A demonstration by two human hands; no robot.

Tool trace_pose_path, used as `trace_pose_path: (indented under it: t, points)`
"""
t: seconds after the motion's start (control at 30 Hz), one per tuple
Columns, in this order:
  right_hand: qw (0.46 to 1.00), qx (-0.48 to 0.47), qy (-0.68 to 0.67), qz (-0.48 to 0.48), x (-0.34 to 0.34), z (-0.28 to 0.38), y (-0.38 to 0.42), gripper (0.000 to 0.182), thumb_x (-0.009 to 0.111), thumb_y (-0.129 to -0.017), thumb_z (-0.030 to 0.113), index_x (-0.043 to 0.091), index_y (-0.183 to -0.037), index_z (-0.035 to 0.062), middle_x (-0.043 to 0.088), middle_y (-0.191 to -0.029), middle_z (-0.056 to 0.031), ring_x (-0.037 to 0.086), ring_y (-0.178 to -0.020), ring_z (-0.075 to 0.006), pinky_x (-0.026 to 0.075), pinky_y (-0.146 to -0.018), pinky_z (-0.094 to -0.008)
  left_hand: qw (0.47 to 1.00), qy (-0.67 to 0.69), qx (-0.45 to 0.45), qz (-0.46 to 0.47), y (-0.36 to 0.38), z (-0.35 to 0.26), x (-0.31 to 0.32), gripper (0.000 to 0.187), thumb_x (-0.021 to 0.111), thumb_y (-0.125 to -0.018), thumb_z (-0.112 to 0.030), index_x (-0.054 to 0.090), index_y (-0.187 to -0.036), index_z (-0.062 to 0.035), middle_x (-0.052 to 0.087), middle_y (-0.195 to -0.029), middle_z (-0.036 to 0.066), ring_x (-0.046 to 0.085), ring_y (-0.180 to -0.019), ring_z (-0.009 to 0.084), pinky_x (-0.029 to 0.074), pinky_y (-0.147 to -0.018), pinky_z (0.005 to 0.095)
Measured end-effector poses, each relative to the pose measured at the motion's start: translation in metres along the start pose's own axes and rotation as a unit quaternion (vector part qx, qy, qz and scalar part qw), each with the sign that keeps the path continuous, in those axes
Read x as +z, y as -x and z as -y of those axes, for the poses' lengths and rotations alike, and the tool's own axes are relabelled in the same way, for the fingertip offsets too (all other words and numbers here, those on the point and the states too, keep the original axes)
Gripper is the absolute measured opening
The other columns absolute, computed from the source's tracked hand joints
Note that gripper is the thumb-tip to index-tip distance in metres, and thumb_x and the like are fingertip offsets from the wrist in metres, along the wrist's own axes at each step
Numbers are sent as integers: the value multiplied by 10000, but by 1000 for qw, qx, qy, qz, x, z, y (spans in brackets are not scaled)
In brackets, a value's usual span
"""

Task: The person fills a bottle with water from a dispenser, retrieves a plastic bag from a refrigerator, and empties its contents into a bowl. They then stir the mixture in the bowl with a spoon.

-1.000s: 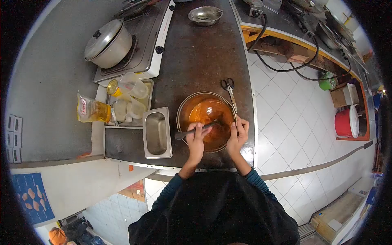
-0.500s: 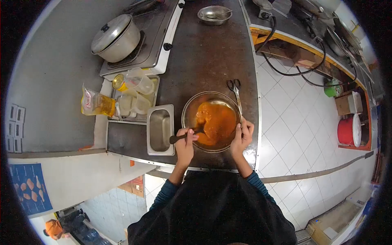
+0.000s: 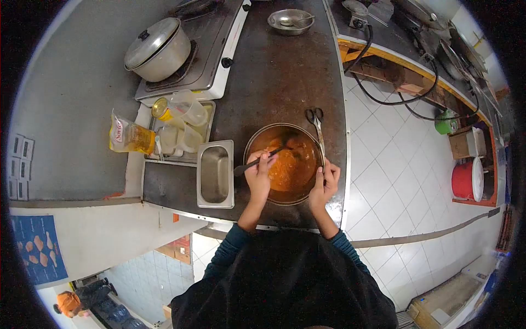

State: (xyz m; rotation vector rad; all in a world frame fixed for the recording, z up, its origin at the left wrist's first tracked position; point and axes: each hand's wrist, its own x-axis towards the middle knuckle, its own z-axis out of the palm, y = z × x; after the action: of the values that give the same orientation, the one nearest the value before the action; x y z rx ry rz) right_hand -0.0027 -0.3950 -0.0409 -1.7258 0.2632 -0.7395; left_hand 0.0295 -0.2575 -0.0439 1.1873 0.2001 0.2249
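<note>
A round bowl (image 3: 253, 189) of orange-red sauce with lumps in it stands near the counter's front edge. My left hand (image 3: 259, 178) is closed round the handle of a dark spoon (image 3: 276, 149), whose far end lies in the sauce toward the back of the bowl. At the bowl's right rim is my right hand (image 3: 325, 183), thumb over the edge and fingers outside. Scissors (image 3: 316, 122) with dark handles rest along that same rim, their lower part reaching down to my right fingers. An oblong metal pan (image 3: 215, 174) sits just left of the bowl.
A tray (image 3: 208, 118) with plastic jugs and a yellow can stands behind the metal pan, an oil pouch (image 3: 130, 136) beside it. Farther back are a lidded pot (image 3: 159, 50) on the stove (image 3: 213, 77) and a metal bowl (image 3: 291, 22). A person (image 3: 68, 303) shows at lower left.
My left hand has moved right and up over the bowl, and the spoon's end has shifted toward the bowl's back. The lumps in the sauce lie differently. My right hand has stayed at the rim.
</note>
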Motion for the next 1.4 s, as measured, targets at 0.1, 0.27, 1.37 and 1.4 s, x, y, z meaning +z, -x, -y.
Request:
trace_pose_path:
  t: [0.1,0.27,1.37,1.4]
  points:
    - [1000,-2,-2,-6,1,-3,0,244,484,-827,24,553,-1054,-33,467,-877,-76,463,-817,-158,378,-733,-239,987,-140,79,9,4,-11,-13,174,491,-863,-129,500,-891,43,521,-848,107,590,-791,200,495,-731,279]
    - [1000,4,-3,0,1,-2,0,240,480,-829,28,553,-1049,-38,463,-879,-77,463,-820,-158,379,-730,-242,937,-324,120,41,33,-24,-37,111,469,-860,-63,520,-832,32,502,-783,94,575,-694,154,461,-613,249]
    - [1000,-10,-4,5,8,5,0,232,496,-835,56,560,-1043,-27,470,-870,-77,466,-808,-159,379,-736,-242,991,-120,-63,4,55,-17,-27,197,450,-886,-145,488,-827,38,525,-739,82,590,-659,158,493,-611,250]
    - [1000,-10,-4,4,9,5,0,232,497,-836,60,560,-1041,-28,470,-870,-77,466,-806,-158,379,-734,-241,994,-80,-70,12,53,-14,-21,199,454,-886,-149,482,-837,42,527,-755,84,598,-667,163,500,-612,249]
